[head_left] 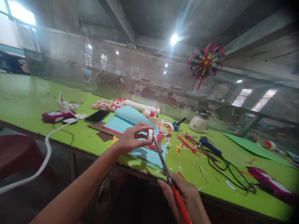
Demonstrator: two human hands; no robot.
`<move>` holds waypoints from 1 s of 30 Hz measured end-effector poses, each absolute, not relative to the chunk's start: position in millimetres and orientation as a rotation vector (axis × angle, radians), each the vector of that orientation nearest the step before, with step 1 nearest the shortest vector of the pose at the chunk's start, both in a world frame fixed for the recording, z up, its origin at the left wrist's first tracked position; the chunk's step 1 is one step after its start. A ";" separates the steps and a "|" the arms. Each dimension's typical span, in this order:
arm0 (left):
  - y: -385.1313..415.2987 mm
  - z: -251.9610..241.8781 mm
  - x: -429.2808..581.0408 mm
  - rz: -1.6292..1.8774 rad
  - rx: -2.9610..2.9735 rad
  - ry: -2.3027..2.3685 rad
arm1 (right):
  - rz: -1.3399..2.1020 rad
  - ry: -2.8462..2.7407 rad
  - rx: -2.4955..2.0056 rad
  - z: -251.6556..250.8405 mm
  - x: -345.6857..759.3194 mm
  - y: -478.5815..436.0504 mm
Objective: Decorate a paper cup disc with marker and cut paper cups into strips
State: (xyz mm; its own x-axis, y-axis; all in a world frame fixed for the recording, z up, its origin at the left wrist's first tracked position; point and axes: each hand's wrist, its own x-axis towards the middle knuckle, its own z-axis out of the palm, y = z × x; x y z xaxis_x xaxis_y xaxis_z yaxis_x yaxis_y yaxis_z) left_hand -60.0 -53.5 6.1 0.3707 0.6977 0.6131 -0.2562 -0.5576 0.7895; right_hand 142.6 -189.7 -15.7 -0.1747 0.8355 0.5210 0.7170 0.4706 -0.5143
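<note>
Between the thumb and fingers of my left hand (133, 138) is a small white paper ring with a red edge (150, 135). My right hand (184, 189) is closed round the red handles of a pair of scissors (161, 155). The long metal blades point up and left, and their tips meet the ring; whether they touch its rim or pass inside, I cannot tell. Beneath and behind the ring lie sheets of light blue paper (130, 115), one of them curled over. Red and white card rings (167, 127) sit just beyond.
On the green table (88, 146) lie a phone (97, 116), a purple power strip (56, 116), a white tube (140, 106), a blue glue gun (210, 145) with a black cord and a cream jug (198, 121). Paper scraps litter the right. A mesh panel (130, 71) stands behind.
</note>
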 end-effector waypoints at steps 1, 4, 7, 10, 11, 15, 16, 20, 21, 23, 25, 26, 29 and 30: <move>-53.3 5.9 -60.1 1.344 1.733 0.390 | 0.187 -1.940 -1.289 -15.5 142.3 -189.5; -52.7 5.5 -60.2 1.351 1.732 0.382 | 0.164 -1.930 -1.309 -14.4 142.1 -189.0; -52.9 5.7 -60.2 1.350 1.739 0.359 | 0.166 -1.919 -1.333 -12.4 142.4 -189.1; -53.6 5.9 -60.1 1.350 1.753 0.374 | 0.174 -1.946 -1.314 -10.4 143.3 -188.9; -53.6 5.7 -60.1 1.350 1.760 0.380 | 0.177 -1.961 -1.306 -10.0 143.8 -188.8; -52.3 3.7 -60.1 1.344 1.791 0.385 | 0.207 -1.997 -1.282 -10.1 145.8 -188.3; -51.9 3.2 -60.2 1.343 1.800 0.388 | 0.218 -1.997 -1.282 -10.3 146.3 -188.4; -51.8 2.9 -61.3 1.346 1.828 0.400 | 0.218 -2.016 -1.292 -10.1 148.0 -189.0; -51.9 3.1 -61.8 1.345 1.835 0.405 | 0.214 -2.017 -1.297 -9.8 148.4 -189.2; -52.0 3.5 -62.8 1.340 1.851 0.412 | 0.205 -1.991 -1.313 -8.9 149.3 -189.4; -52.1 3.7 -63.2 1.339 1.871 0.418 | 0.211 -1.953 -1.334 -7.1 150.1 -190.0; -52.2 3.6 -63.2 1.339 1.881 0.423 | 0.232 -1.939 -1.345 -5.8 150.6 -190.6; -52.7 3.1 -62.5 1.345 1.908 0.436 | 0.369 -1.919 -1.366 -0.4 153.1 -193.0; -52.8 2.8 -62.4 1.344 1.920 0.438 | 0.434 -1.917 -1.363 1.5 154.6 -193.7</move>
